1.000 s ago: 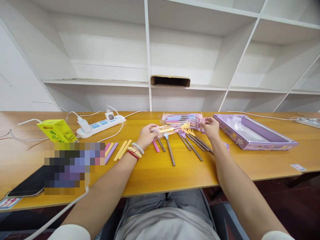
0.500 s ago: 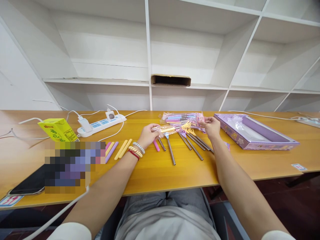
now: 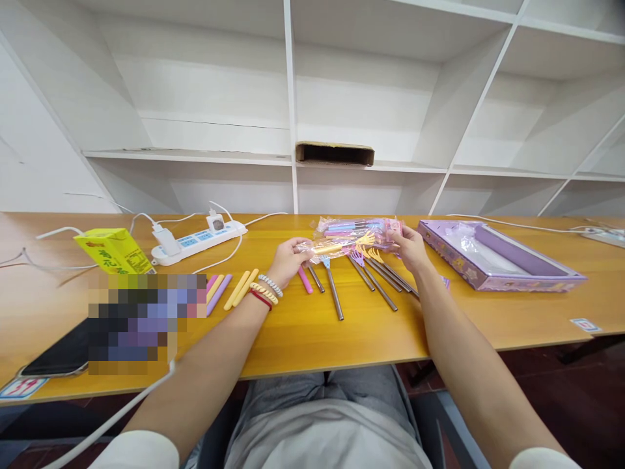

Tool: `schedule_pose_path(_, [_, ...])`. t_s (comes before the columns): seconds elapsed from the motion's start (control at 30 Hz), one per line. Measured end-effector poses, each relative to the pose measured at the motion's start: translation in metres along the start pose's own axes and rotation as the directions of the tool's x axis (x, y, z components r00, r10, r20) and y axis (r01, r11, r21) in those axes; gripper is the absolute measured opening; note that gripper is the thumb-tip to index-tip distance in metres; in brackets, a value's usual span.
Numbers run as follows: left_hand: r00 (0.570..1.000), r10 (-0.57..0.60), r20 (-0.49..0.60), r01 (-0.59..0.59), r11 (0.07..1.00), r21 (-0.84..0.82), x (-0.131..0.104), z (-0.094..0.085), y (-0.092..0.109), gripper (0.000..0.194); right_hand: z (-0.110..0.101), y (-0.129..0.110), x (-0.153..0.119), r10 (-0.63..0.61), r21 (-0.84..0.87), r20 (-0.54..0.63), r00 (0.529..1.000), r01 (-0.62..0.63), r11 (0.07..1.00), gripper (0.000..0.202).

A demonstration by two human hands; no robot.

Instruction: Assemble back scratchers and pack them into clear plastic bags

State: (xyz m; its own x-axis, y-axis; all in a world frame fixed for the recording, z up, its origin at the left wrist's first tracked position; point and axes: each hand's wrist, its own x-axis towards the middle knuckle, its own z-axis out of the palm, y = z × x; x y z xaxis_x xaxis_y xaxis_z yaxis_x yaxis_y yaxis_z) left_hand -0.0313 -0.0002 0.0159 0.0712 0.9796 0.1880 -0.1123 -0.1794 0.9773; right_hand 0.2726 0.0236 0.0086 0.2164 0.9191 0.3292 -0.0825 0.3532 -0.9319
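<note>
My left hand (image 3: 287, 266), wearing several bracelets, is closed on the left end of a yellow back scratcher (image 3: 328, 249) in a clear plastic wrapper. Its claw-shaped head points right. My right hand (image 3: 411, 249) pinches the pink printed end of clear plastic packaging (image 3: 393, 229); whether this is the same wrapper I cannot tell. Just behind lie more wrapped back scratchers (image 3: 349, 225) in blue and purple. In front, a blue-headed back scratcher (image 3: 333, 290) with a metal rod, a purple-headed one (image 3: 374, 280) and other metal rods lie unwrapped. A pink handle (image 3: 305, 281) is beside my left hand.
Yellow handles (image 3: 237, 290) and a purple handle (image 3: 219, 295) lie left. Further left are a power strip (image 3: 200, 243), a yellow carton (image 3: 114, 251) and a black phone (image 3: 58, 348). At right stands an open purple box (image 3: 527, 281). White shelves (image 3: 366, 104) rise behind the table.
Both hands stay nearly in place, still on the plastic packaging. The wrapped yellow back scratcher has barely shifted, and the view has tilted slightly.
</note>
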Motion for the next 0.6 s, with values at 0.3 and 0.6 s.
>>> schedule_pose_path(0.3, [1.0,-0.008,-0.004,0.008,1.0,0.0,-0.0001,-0.001,0.0004,0.034,-0.0042,0.0019,0.0048,0.054,0.06,0.009,0.998,-0.055,0.997,0.024])
schedule_pose_path(0.6, [1.0,-0.012,0.005,0.012,1.0,-0.003,-0.0007,-0.0005,0.0004,0.033,-0.008,0.0058,0.0036,0.032,-0.022,-0.12,0.992,-0.035,0.999,0.031])
